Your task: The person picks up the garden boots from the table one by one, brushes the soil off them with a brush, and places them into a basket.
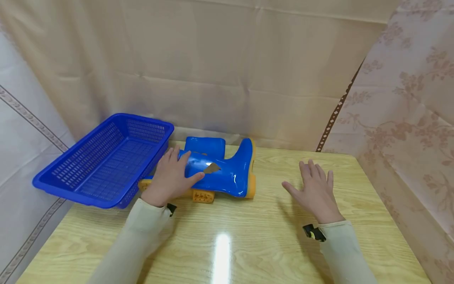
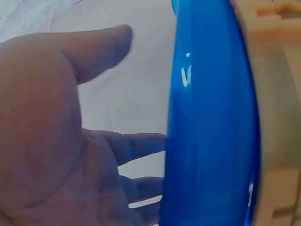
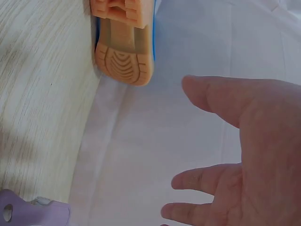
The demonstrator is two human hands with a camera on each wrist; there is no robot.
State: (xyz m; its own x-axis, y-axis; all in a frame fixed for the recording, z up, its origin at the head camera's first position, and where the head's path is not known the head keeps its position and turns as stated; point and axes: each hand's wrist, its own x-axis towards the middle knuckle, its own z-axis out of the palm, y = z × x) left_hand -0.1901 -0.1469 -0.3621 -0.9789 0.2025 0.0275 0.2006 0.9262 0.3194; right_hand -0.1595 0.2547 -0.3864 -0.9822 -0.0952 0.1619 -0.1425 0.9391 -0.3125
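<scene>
- A blue plastic basket is standing on the wooden table, at the person's left; its slotted floor is showing between perforated walls.
- The upper boot, blue and glossy, is lying on its side to the right of the basket, outside it; its yellow-orange sole is facing right and its toe is pointing away from the person.
- The lower boot is lying partly beneath the first, its shaft stretching away and its ridged orange heel facing the person; its toe end is sitting just beside the basket.
- The left hand is hovering over or resting at the upper boot's shaft end, covering the opening; its fingers are extending straight and spread, thumb apart, and whether they are touching the boot, one cannot tell.
- The right hand is hanging well apart from the boots, over the table's right part, fingers and thumb spreading and holding nothing.
- A beige curtain is hanging behind.
</scene>
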